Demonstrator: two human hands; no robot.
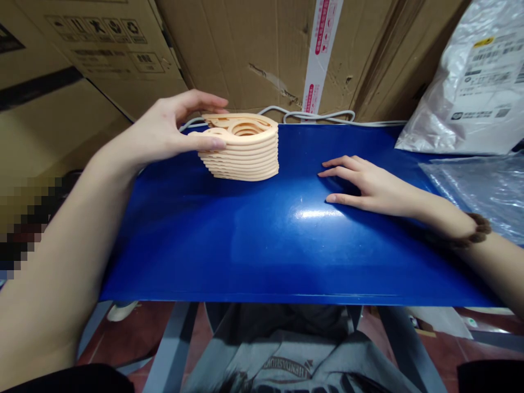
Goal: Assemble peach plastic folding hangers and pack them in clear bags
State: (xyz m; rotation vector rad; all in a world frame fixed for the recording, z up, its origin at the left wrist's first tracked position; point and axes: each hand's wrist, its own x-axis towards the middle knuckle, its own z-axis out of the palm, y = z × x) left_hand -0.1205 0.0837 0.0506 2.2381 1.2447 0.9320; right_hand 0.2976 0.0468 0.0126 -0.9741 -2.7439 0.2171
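Observation:
A stack of thin peach-coloured plastic pieces (245,158), each with rounded cut-outs, stands at the back of the blue tabletop, left of the middle. My left hand (167,128) is at the stack's left end. Its thumb lies along the near upper edge, touching it, while the outstretched fingers reach over the far side, spread apart from the thumb. Whether the fingertips press on the pieces cannot be made out. To the right, my right hand (360,183) hovers low over or rests on the tabletop, fingers apart and holding nothing.
Cardboard boxes (245,49) stand behind the blue table (262,245), with a white cable (319,115) along its back edge. A white labelled parcel bag (434,125) and clear plastic film (478,185) lie at the right. A dark beaded bracelet (477,232) circles my right wrist.

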